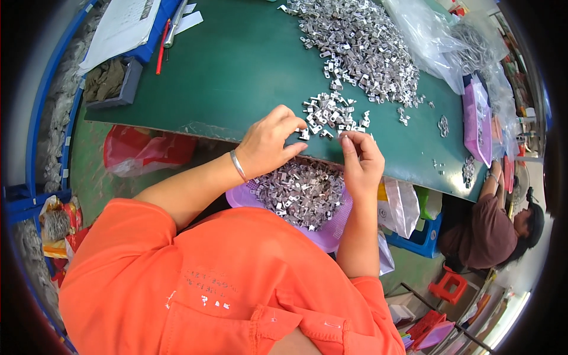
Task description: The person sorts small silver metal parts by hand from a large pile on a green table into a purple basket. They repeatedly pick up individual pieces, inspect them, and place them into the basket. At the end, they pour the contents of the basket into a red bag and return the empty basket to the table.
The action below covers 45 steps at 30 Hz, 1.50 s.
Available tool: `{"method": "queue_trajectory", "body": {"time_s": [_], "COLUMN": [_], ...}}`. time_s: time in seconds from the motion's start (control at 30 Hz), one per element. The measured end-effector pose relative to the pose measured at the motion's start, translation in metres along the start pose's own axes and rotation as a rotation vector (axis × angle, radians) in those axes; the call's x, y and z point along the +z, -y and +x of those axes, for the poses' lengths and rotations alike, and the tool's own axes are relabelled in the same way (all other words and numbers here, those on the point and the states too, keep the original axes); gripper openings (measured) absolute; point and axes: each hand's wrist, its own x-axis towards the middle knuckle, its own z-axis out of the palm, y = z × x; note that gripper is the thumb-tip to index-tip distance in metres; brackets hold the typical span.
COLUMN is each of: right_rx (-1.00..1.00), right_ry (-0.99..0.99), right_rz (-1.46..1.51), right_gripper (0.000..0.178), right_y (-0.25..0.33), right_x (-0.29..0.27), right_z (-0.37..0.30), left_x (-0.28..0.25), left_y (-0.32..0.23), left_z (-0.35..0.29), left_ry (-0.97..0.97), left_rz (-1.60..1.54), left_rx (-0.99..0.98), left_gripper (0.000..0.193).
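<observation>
At the near edge of the green table, my left hand [272, 142] has its thumb and forefinger apart, around a small metal bracket [303, 135] on the tabletop. My right hand [363, 163] is closed to its right, thumb against the curled fingers; what it pinches, if anything, is too small to make out. Just beyond both hands lies a small heap of silvery metal brackets [330, 111]. A much larger pile of the same brackets [367, 50] spreads behind it. Below my hands, a purple plastic basket [241, 197] full of such metal pieces rests against my body.
Clear plastic bags [429, 41] lie at the far right, near a pink-purple bin [477, 121]. A grey box [121, 86], a red pen [161, 50] and papers [121, 29] are at the left. Another person [491, 231] sits at the right end of the table.
</observation>
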Motion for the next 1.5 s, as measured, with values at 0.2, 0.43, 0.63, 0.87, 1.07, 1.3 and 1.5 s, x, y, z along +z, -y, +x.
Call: {"method": "queue_trajectory", "body": {"time_s": [0.2,0.43,0.63,0.87,1.07,1.3,1.5], "right_rx": [-0.174,-0.354,-0.349,-0.429,-0.43,-0.29,-0.278], "right_ry": [0.079,-0.007,0.166,0.13,-0.013,-0.126,-0.049], "right_rz": [-0.309,-0.312,-0.241,-0.379,-0.409,-0.737,-0.581], "right_gripper": [0.014,0.012,0.015,0.016,0.011,0.01,0.008], "right_y": [0.007,-0.007,-0.001,-0.005,-0.004,-0.011,-0.016], "right_x": [0.001,0.009,0.003,0.027,0.001,0.013,0.0], "right_z": [0.002,-0.003,0.0,0.002,-0.011,0.005,-0.013], "left_x": [0.008,-0.01,-0.025,-0.005,-0.024,0.015,0.004], "left_y": [0.004,-0.001,0.007,0.007,0.005,0.015,0.017], "left_z": [-0.001,0.003,-0.003,0.007,0.013,0.038,0.022], "left_ry": [-0.014,0.12,0.349,0.189,0.427,0.094,0.104], "left_rz": [-0.045,-1.113,-0.467,-0.001,-0.153,0.137,-0.068], "left_rx": [0.035,-0.715,-0.301,-0.042,0.131,0.052,-0.056], "left_gripper": [0.016,0.012,0.027,0.02,0.019,0.024,0.022]}}
